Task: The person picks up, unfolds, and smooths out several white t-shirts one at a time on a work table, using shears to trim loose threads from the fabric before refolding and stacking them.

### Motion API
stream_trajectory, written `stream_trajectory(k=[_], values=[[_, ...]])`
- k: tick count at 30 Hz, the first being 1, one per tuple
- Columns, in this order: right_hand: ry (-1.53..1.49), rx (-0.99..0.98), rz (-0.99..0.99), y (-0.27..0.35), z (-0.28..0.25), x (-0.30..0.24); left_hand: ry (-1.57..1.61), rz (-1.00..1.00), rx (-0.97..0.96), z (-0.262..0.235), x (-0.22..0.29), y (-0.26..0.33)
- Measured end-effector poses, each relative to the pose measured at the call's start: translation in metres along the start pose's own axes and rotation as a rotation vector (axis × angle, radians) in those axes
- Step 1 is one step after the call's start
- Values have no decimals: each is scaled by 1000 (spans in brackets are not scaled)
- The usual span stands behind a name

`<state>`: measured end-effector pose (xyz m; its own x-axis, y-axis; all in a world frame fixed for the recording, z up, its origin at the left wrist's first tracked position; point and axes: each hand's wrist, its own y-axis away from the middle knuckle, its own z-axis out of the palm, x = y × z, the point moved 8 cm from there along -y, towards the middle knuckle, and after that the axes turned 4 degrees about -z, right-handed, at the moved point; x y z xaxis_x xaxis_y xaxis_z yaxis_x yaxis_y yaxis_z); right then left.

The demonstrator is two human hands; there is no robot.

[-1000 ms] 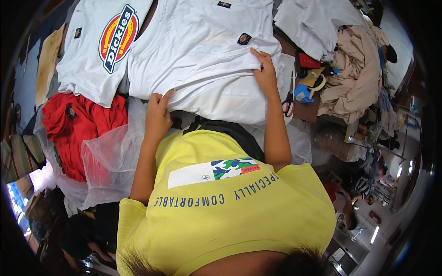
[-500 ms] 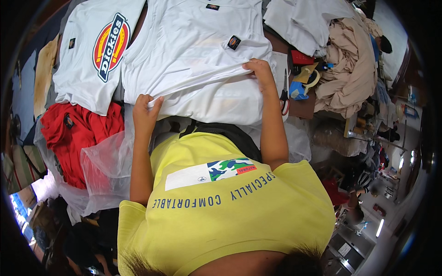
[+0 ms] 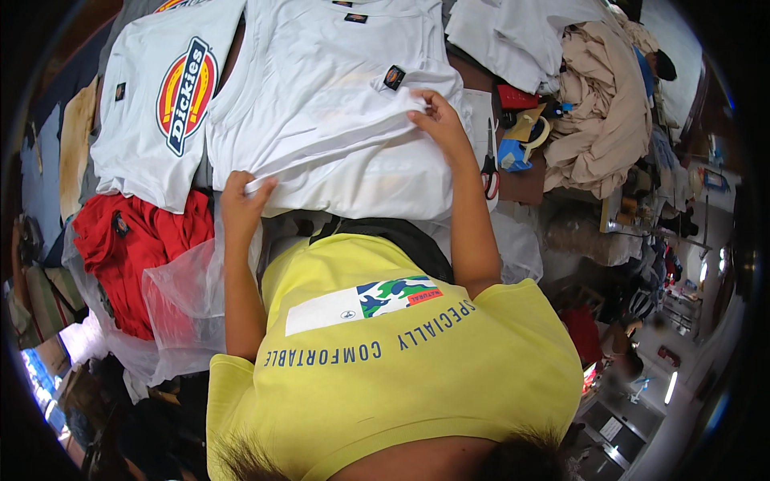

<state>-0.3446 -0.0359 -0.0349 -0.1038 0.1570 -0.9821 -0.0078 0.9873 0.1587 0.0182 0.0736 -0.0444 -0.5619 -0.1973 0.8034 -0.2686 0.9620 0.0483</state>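
Note:
A white sleeveless shirt (image 3: 313, 88) lies spread in front of me, its neck away from me and a small dark square label (image 3: 393, 77) near its right side. My left hand (image 3: 243, 204) pinches the left end of its near hem, thumb and fingers closed on the cloth. At the right end of that hem, my right hand (image 3: 439, 122) also grips the fabric, slightly raised. Between them the hem runs as a slanting fold. More white cloth (image 3: 385, 188) lies under it, toward my lap.
On the left lie a white shirt with a large round print (image 3: 140, 96) and a red garment (image 3: 152, 232) on clear plastic (image 3: 188, 297). To the right are scissors (image 3: 489, 164), a tape roll (image 3: 537, 136), a beige cloth heap (image 3: 601, 112) and folded white garments (image 3: 513, 40).
My right hand has shifted a little away from me and to the left with the hem. My left hand keeps its pinch. The view has shifted slightly.

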Motion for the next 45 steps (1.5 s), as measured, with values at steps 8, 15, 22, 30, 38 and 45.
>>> stream_trajectory(k=[8,15,22,30,38,45], values=[[247,180,190,44,-126,32,1018,-417,176,-61,-56,-34],[394,-74,164,91,-55,63,751,-215,47,-58,-42,-46],[338,-183,295,107,-67,57,490,120,13,-107,29,-78],[-297,-35,-282,48,-144,-126,431,552,-35,-174,190,-134],[-141,-62,-657,27,-139,-280,672,554,-267,-167,268,-182],[-37,-89,-645,-2,-134,-293,632,462,-278,-162,246,-206]])
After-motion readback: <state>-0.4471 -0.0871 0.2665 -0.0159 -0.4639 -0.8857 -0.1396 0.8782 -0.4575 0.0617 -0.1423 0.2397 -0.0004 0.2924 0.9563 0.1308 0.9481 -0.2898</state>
